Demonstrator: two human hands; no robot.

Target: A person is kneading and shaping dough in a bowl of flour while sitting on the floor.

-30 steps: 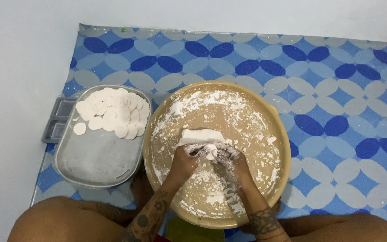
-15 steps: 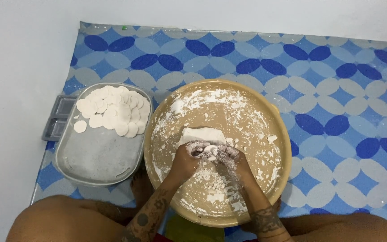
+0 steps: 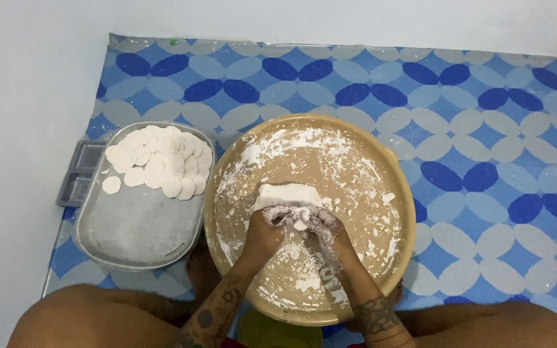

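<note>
Your left hand [image 3: 264, 233] and right hand [image 3: 325, 227] meet at the centre of the round tan basin [image 3: 400, 193]. Both hands are coated in flour. The fingers of each hand are curled inward, and together they pinch a small piece of white dough [image 3: 300, 219] between them. This piece sits at the near edge of the larger dough lump [image 3: 288, 194], which rests on the floured bottom of the basin just beyond your fingertips. Whether the small piece is separated from the lump cannot be determined.

To your left, touching the basin rim, stands a metal tray [image 3: 138, 227]. Flat white dough discs [image 3: 159, 161] are piled in its far half; one disc lies apart on the left. A grey plastic container [image 3: 80, 182] protrudes from under the tray. Everything rests on a blue patterned mat [image 3: 485, 148].
</note>
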